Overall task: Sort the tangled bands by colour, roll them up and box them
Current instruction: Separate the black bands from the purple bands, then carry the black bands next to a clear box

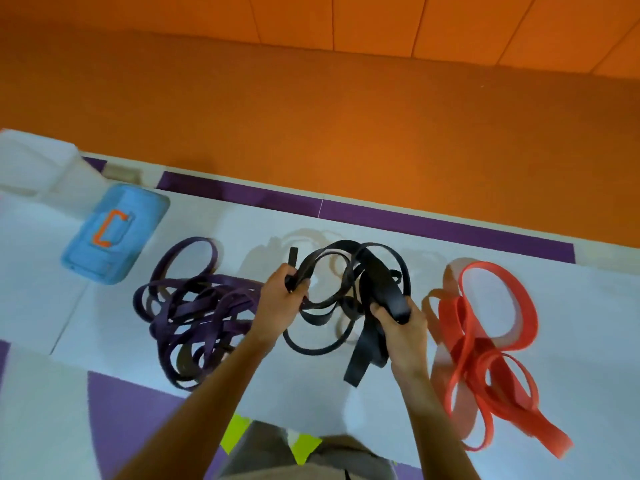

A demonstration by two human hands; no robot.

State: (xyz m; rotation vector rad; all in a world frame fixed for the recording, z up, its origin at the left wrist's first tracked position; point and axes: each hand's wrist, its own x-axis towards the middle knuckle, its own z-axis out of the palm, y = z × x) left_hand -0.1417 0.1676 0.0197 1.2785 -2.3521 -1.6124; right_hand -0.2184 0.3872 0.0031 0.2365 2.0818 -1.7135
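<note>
Bare table (pixel 242 230) beyond purple bands (pixel 194 306), black bands (pixel 377 271), red bands (pixel 478 358)

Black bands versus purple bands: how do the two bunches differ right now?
The left hand and the right hand grip the black bands; no hand holds the purple bands. The black bands sit in the middle, between the purple and orange bands; the purple bands lie leftmost, nearest the blue box. Both are loose tangled loops, not yet rolled.
</note>
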